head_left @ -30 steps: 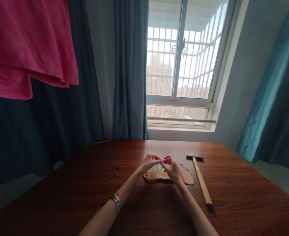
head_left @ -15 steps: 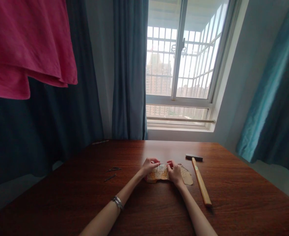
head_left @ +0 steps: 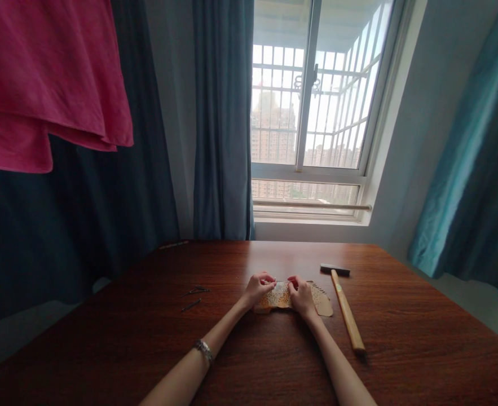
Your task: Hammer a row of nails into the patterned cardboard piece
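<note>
My left hand (head_left: 260,287) is closed in a pinch over the left part of a flat tan piece (head_left: 283,298) with dark speckles. A thin nail, seen upright at these fingertips a moment earlier, is now mostly hidden by them. Opposite it, my right hand (head_left: 300,295) bends its fingers together above the middle of the piece. A fine pale line seems to run between the two hands, too small to name. The piece's right end (head_left: 325,305), with a row of slots along its upper edge, shows beyond my right hand.
On the right of the brown wooden table (head_left: 249,361) lies a hammer (head_left: 347,313) with a wooden handle. Several thin dark nail-like pieces (head_left: 197,290) lie to the left. A window (head_left: 308,113), blue curtains (head_left: 223,124) and a hanging pink cloth (head_left: 54,84) surround the table.
My left hand has turned slightly, so the upright nail at its fingertips is mostly out of sight. My right hand and the speckled piece have hardly moved.
</note>
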Action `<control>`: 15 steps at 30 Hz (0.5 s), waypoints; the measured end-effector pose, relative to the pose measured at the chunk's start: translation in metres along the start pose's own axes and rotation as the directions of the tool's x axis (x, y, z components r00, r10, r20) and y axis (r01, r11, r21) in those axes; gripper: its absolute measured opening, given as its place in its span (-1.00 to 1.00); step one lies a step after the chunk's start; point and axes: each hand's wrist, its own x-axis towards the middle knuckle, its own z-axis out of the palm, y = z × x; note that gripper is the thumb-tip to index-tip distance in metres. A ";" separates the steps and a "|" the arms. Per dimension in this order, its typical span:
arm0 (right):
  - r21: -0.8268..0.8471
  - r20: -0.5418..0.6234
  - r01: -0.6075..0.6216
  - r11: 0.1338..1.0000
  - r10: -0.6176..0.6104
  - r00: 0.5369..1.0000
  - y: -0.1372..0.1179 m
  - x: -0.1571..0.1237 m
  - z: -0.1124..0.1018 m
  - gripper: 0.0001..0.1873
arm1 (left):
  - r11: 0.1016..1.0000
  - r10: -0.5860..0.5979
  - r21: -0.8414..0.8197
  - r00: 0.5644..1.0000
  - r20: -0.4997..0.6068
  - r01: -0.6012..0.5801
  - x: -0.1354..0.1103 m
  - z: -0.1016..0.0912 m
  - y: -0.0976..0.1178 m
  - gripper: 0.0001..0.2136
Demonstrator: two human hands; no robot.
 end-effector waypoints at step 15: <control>-0.013 0.012 0.025 1.000 -0.025 1.000 -0.005 -0.002 -0.003 -0.77 | 0.999 -0.037 0.023 0.999 0.026 0.036 -0.002 0.002 -0.002 -0.79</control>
